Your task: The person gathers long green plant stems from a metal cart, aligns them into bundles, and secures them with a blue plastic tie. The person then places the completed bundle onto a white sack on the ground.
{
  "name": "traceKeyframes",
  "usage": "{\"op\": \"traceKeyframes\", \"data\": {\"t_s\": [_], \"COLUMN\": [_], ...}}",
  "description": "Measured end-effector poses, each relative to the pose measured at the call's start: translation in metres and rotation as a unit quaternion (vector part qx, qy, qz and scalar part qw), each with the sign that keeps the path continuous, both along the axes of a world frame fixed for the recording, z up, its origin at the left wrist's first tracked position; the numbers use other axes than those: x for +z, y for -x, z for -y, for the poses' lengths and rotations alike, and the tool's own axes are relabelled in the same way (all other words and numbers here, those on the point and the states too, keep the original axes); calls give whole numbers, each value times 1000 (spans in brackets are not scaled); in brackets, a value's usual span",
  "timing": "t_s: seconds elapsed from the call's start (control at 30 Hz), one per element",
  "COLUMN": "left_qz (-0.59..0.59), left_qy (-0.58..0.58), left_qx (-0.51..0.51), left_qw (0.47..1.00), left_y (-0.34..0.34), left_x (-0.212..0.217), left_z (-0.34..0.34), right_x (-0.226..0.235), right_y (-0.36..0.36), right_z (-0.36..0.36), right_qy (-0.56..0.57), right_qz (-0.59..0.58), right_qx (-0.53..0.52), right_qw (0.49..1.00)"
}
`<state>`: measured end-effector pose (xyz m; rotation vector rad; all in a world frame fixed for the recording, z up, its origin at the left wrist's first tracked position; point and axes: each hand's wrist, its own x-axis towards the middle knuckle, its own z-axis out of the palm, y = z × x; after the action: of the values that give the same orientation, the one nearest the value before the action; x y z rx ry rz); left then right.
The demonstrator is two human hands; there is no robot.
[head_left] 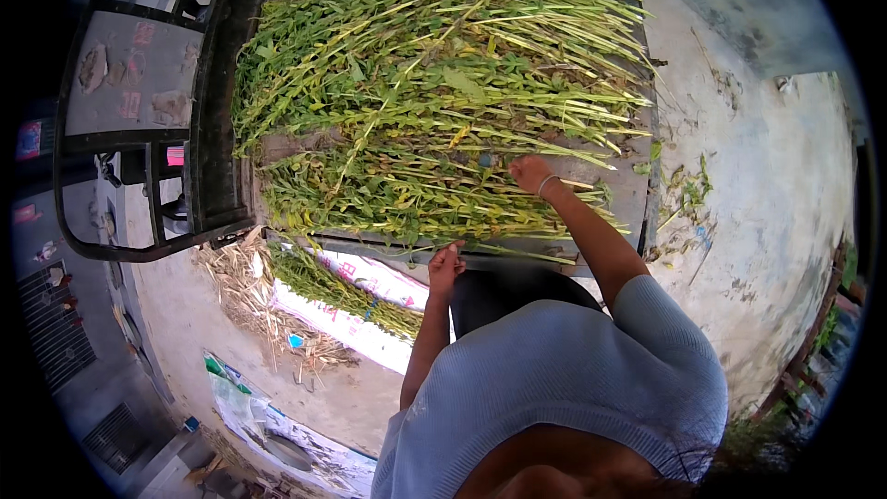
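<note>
A thick pile of long green leafy stalks [434,65] lies across the flat bed of a cart [628,185]. My right hand [531,173], with a thin bracelet at the wrist, reaches into the nearer bundle of stalks [388,194], fingers closed among the stems. My left hand [446,263] is lower, at the bed's near edge [370,248], with its fingers curled; what it grips is hidden. My grey top fills the lower middle of the view.
The cart's dark metal frame and rails [139,129] stand to the left. On the concrete ground lie another bundle of green stalks [342,291] on a white printed sack [360,333], dry straw [240,286] and scattered leaves [688,189].
</note>
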<state>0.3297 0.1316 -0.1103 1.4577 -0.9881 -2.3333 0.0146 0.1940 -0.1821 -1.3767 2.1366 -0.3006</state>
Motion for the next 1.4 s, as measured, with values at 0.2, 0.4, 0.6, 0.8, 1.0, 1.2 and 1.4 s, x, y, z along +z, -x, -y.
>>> {"op": "traceKeyframes", "data": {"t_s": [0.2, 0.4, 0.6, 0.8, 1.0, 1.2, 1.4], "left_qz": [-53, -33, -65, -58, -1, -17, -13], "left_qy": [62, 322, 464, 349, 220, 46, -57], "left_qx": [-80, -248, -317, -332, -353, -318, -236], "left_qw": [993, 913, 825, 874, 909, 947, 970], "left_y": [16, 66, 121, 103, 101, 100, 106], "left_x": [-11, -2, -9, -48, -44, -30, -23], "left_z": [13, 51, 87, 86, 89, 97, 109], "right_x": [-43, 11, 20, -29, -22, -24, -7], "right_y": [-21, -50, -45, -57, -61, -74, -61], "right_z": [77, 84, 102, 109, 76, 48, 38], "right_qy": [-312, -245, -331, -304, -58, 150, 84], "right_qz": [63, 59, 44, 3, 136, 282, 456], "right_qx": [-168, -369, -383, -435, -407, -431, -395], "right_qw": [933, 895, 861, 848, 902, 844, 793]}}
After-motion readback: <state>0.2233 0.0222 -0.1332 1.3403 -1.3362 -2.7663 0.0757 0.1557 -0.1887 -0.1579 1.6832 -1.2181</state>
